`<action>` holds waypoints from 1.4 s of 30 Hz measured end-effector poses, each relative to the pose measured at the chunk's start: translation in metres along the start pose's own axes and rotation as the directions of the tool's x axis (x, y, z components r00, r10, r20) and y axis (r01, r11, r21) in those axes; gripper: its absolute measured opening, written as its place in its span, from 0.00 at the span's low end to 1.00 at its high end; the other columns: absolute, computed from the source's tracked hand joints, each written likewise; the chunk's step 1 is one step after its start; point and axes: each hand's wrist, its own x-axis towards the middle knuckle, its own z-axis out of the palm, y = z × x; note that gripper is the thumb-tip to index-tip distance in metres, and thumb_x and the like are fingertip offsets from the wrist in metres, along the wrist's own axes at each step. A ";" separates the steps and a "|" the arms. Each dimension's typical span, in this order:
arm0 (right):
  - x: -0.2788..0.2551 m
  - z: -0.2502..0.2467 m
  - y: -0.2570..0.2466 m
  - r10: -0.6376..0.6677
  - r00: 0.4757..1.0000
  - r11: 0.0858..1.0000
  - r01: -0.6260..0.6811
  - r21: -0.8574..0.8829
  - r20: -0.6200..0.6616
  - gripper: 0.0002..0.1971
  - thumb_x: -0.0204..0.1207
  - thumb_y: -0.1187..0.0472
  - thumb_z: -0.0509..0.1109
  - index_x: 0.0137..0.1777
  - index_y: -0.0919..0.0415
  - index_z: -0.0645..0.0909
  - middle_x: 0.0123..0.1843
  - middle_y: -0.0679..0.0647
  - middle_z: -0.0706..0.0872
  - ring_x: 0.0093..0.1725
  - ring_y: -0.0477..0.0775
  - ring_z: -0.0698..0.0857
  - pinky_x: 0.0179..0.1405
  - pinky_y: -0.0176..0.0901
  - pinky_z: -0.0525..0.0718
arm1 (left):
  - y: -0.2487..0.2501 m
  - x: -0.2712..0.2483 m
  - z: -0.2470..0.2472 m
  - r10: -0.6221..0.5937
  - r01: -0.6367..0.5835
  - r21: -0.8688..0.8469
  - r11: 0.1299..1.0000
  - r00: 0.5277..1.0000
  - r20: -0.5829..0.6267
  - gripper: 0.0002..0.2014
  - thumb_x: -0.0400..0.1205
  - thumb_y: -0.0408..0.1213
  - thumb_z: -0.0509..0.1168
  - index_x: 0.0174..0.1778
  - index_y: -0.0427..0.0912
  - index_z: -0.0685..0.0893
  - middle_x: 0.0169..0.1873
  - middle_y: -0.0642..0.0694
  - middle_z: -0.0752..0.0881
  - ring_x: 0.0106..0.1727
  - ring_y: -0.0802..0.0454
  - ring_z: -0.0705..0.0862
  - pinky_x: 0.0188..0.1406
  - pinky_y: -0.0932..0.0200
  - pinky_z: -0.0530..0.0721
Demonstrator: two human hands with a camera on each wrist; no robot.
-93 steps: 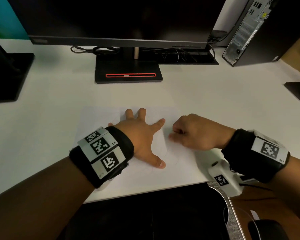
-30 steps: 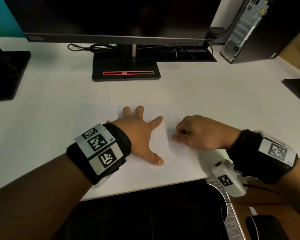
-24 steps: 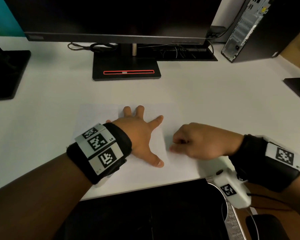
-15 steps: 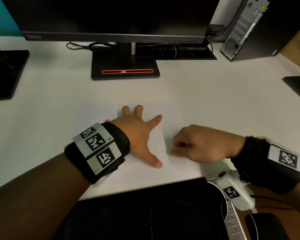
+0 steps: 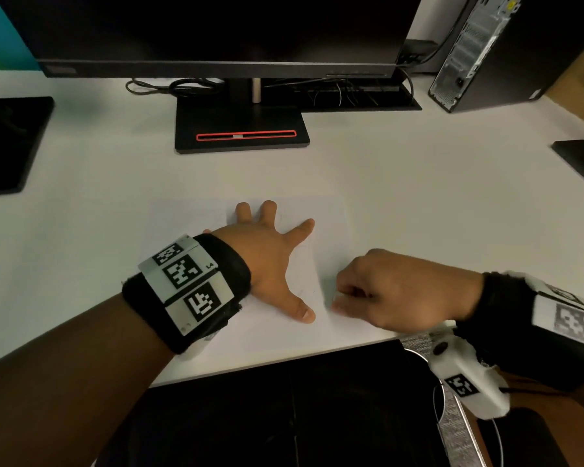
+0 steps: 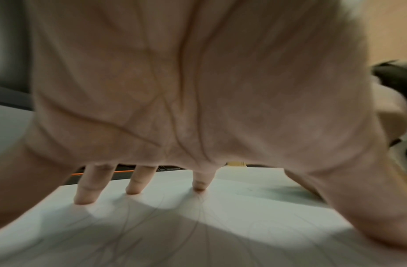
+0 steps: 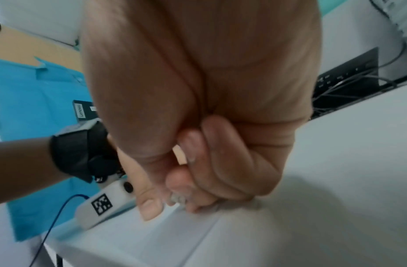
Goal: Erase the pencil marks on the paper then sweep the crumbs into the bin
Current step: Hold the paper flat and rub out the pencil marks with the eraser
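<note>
A white sheet of paper (image 5: 189, 224) lies on the white desk near its front edge. Faint pencil marks (image 6: 197, 216) run across it under my palm. My left hand (image 5: 270, 244) lies flat on the sheet with its fingers spread and its fingertips (image 6: 85, 196) pressing down. Just right of the left thumb, my right hand (image 5: 338, 301) is curled with its fingertips on the paper. It pinches a small greyish eraser (image 7: 178, 197) against the sheet, and the fingers hide most of it.
A monitor base (image 5: 241, 129) stands behind the paper, a computer tower (image 5: 479, 52) at the back right, and another stand (image 5: 11, 143) at the left. Below the desk's front edge at the lower right shows the rim of a metal mesh bin (image 5: 415, 342).
My right hand has slid a little toward the desk's front edge while rubbing on the paper. The left hand has stayed flat in place.
</note>
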 end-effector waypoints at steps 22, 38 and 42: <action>0.001 -0.007 0.011 0.099 0.993 0.995 -0.097 0.030 -0.071 0.22 0.84 0.47 0.64 0.33 0.61 0.75 0.28 0.53 0.80 0.29 0.50 0.75 0.33 0.46 0.76 | 0.000 0.000 0.001 -0.006 0.006 -0.007 1.000 1.000 0.003 0.69 0.57 0.83 0.69 0.81 0.72 0.26 0.84 0.44 0.36 0.84 0.28 0.38 0.74 0.25 0.70; 0.008 -0.010 0.004 0.105 0.993 0.994 -0.103 0.028 -0.062 0.22 0.84 0.49 0.64 0.33 0.62 0.76 0.28 0.54 0.80 0.28 0.49 0.75 0.31 0.42 0.72 | -0.001 -0.001 0.002 -0.002 0.002 -0.007 1.000 1.000 -0.003 0.68 0.57 0.84 0.68 0.80 0.72 0.25 0.85 0.44 0.35 0.84 0.28 0.38 0.74 0.25 0.70; 0.006 0.000 -0.008 0.008 1.000 1.000 -0.008 -0.008 -0.010 0.21 0.84 0.48 0.64 0.31 0.59 0.74 0.26 0.50 0.77 0.27 0.49 0.74 0.31 0.43 0.74 | 0.000 -0.005 0.006 0.007 -0.007 -0.050 0.999 1.000 0.007 0.64 0.61 0.82 0.68 0.78 0.77 0.27 0.85 0.42 0.27 0.85 0.27 0.30 0.76 0.20 0.64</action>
